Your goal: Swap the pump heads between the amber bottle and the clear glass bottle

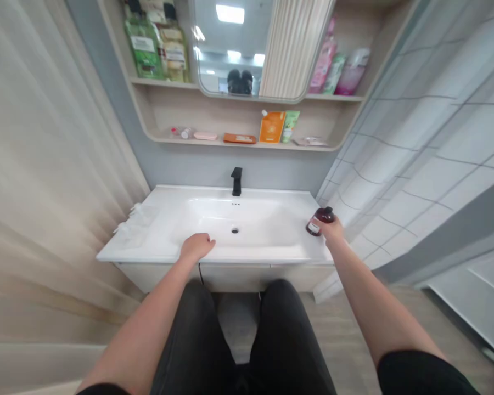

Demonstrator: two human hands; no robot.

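At the right end of the white washbasin [164, 211], my right hand [332, 229] is wrapped round a dark brown bottle [314, 226] with a dark cap and a pale label. The bottle is tilted, its base toward the basin top; whether it touches the surface I cannot tell. My left hand [196, 247] is closed in a loose fist at the front rim of the basin, left of the drain [234, 230]. Nothing shows in it, though its palm side is hidden.
A black faucet [236, 181] stands behind the bowl. Crumpled translucent white plastic [134, 219] lies at the left end. Above, a mirrored shelf unit [168, 109] holds several bottles, an orange pouch [272, 126] and a green tube [290, 126]. Curtains [57, 164] hang on both sides.
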